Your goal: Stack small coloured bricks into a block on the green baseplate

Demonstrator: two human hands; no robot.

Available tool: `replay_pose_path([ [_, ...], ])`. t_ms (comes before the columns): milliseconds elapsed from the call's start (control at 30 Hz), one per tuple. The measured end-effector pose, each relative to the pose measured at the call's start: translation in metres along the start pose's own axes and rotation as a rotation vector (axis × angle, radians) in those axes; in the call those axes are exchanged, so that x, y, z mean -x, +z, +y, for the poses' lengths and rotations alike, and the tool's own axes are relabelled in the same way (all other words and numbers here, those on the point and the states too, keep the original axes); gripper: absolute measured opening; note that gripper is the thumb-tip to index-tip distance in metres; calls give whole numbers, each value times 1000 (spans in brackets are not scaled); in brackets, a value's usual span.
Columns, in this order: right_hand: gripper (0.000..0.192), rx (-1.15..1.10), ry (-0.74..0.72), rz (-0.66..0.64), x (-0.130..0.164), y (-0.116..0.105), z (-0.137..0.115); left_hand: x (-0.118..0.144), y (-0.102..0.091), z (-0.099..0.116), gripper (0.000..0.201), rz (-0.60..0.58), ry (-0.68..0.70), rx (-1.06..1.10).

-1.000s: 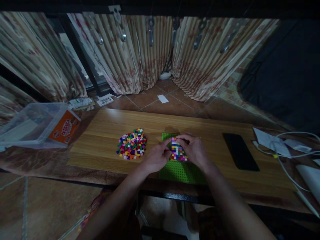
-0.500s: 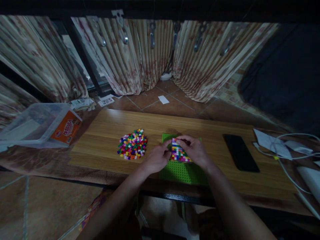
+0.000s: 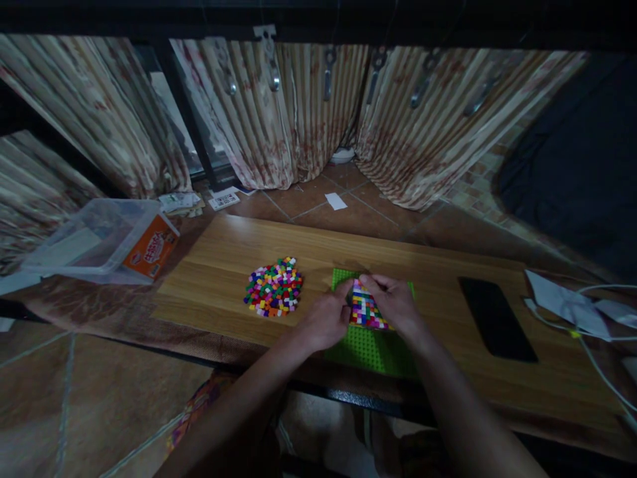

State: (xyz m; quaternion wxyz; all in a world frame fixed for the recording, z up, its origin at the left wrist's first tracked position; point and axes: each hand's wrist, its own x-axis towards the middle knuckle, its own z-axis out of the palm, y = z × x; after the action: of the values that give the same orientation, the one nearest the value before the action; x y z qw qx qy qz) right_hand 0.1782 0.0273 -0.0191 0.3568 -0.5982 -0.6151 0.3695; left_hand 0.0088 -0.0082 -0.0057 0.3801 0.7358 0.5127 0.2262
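A green baseplate [image 3: 371, 348] lies flat on the wooden tabletop [image 3: 223, 265], near its front edge. On the far half of the baseplate sits a patch of small coloured bricks [image 3: 365, 312], pressed together in rows of white, pink, red, yellow and blue. Both hands are at this patch. The left hand [image 3: 326, 322] rests at the patch's left edge, fingers curled in toward it, thumb tip near the far left corner. The right hand [image 3: 395, 305] lies along the patch's right side and curls over its far edge, fingertips touching the top row of bricks. The two hands nearly meet at the far corner of the patch, so the bricks lie between them; whether either hand pinches a single loose brick cannot be told, as the fingers hide that spot.

Left of the baseplate, well apart from it, a loose pile of coloured bricks [image 3: 275, 287] lies spread on the tabletop. Right of the baseplate a dark phone [image 3: 497, 318] lies flat. Far left of the baseplate, off the tabletop's end, stands a clear plastic box [image 3: 99, 239] with an orange label.
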Motion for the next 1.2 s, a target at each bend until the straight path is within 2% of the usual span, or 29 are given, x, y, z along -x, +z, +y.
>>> replay_pose_path([
  [233,43,-44,17,11,-2,1,4,2,3,2,60,0,13,-184],
  [367,44,6,28,18,-1,1,5,4,-6,3,49,-1,-4,-268],
  [500,48,69,34,60,3,0,4,8,-37,-14,26,20,-26,-270],
  [633,51,52,27,87,4,-1,4,14,-76,-41,19,-20,-49,-249],
  [733,49,31,55,84,3,-1,4,18,-89,-52,17,-40,-76,-271],
  [933,46,42,51,73,3,-1,4,20,-83,-50,24,-68,-39,-455],
  [1200,48,29,35,73,4,-1,3,16,-81,-53,20,-19,-93,-499],
])
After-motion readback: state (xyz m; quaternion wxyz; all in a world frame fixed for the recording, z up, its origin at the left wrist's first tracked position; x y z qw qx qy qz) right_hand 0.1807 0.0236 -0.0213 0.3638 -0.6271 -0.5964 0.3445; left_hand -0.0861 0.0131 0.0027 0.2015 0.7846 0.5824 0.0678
